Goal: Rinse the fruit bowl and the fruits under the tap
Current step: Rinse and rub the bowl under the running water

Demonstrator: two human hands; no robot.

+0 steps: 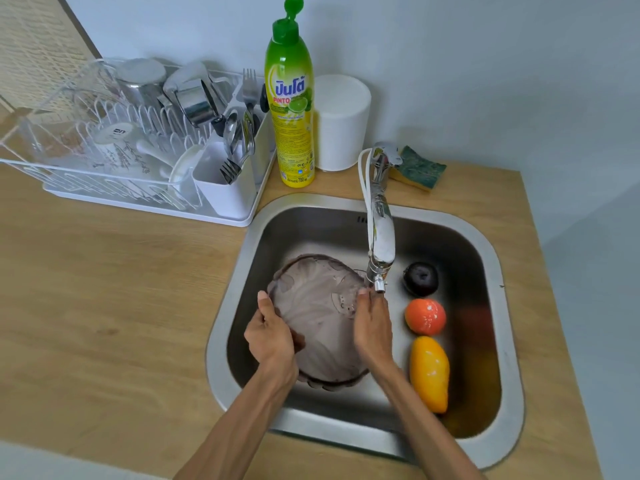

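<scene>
A greyish-purple scalloped fruit bowl [318, 306] is held tilted inside the steel sink [498, 306]. My left hand [272, 336] grips its left rim, and my right hand [372, 327] holds its right rim just below the tap spout [379, 258]. Water runs onto the bowl's right side. Three fruits lie on the sink floor at the right, one behind the other: a dark purple one [420, 278] farthest, an orange one [425, 317] in the middle, a yellow mango [429, 374] nearest.
A green and yellow dish soap bottle [290, 109] and a white cylinder [341, 123] stand behind the sink. A sponge [419, 168] lies by the tap base. A white dish rack [138, 143] with cutlery and cups stands on the wooden counter [114, 306] at left.
</scene>
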